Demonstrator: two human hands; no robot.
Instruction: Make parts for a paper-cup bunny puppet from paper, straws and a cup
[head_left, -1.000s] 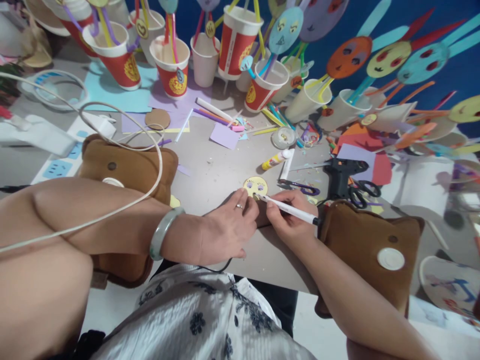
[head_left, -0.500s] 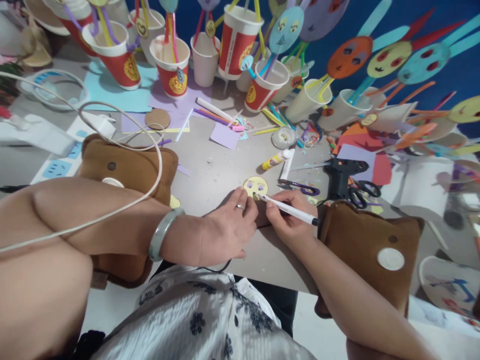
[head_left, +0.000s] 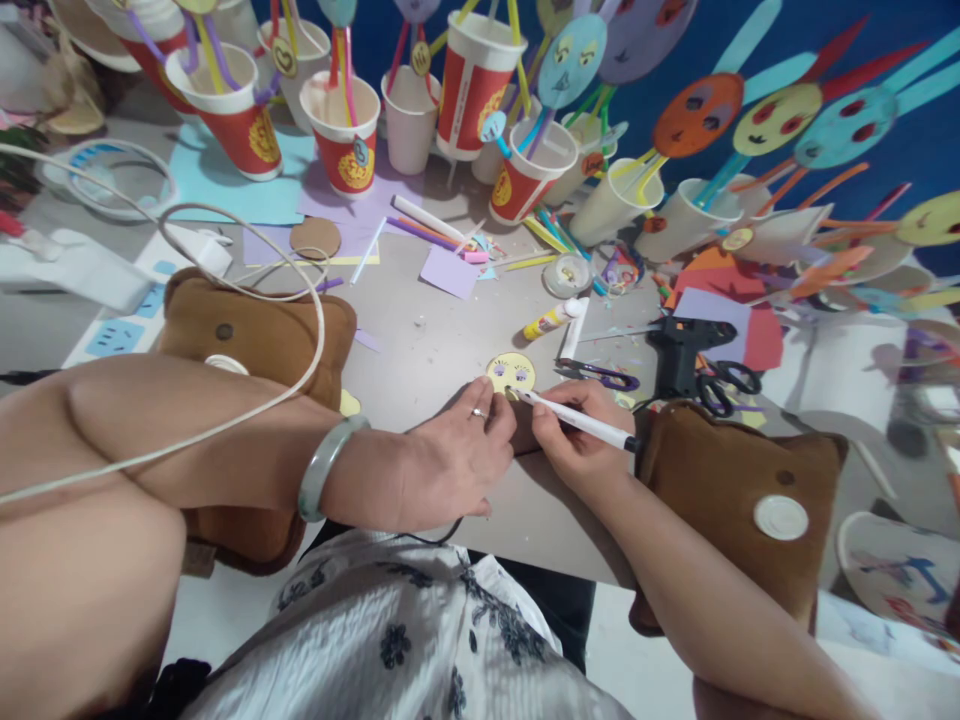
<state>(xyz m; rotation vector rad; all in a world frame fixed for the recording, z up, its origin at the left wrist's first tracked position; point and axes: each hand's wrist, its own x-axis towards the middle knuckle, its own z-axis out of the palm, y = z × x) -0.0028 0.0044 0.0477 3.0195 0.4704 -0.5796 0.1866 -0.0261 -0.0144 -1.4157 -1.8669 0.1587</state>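
Observation:
On the grey table lies a small round yellow paper face (head_left: pixel 512 368) with drawn purple eyes, lashes and a small dark mark low down. My left hand (head_left: pixel 461 450), with a ring and a pale green bangle, rests at its lower left edge; the fingertips press it against the table and the thumb is apart. In my right hand (head_left: pixel 589 430) is a white marker (head_left: pixel 581 418) with a black end, gripped like a pen. Its tip touches the lower part of the face. My fingers hide the bottom edge of the paper.
Brown cushions (head_left: pixel 739 500) lie beside both forearms. A glue stick (head_left: pixel 551 320), purple-handled scissors (head_left: pixel 600 375) and a black glue gun (head_left: pixel 684 355) are beyond my right hand. Paper cups (head_left: pixel 341 130) with paper-faced figures line the back. A white cable (head_left: pixel 319 340) crosses my left arm.
The marker tip and right fingers have shifted very slightly over the lower part of the face. The left hand and the paper have stayed in place.

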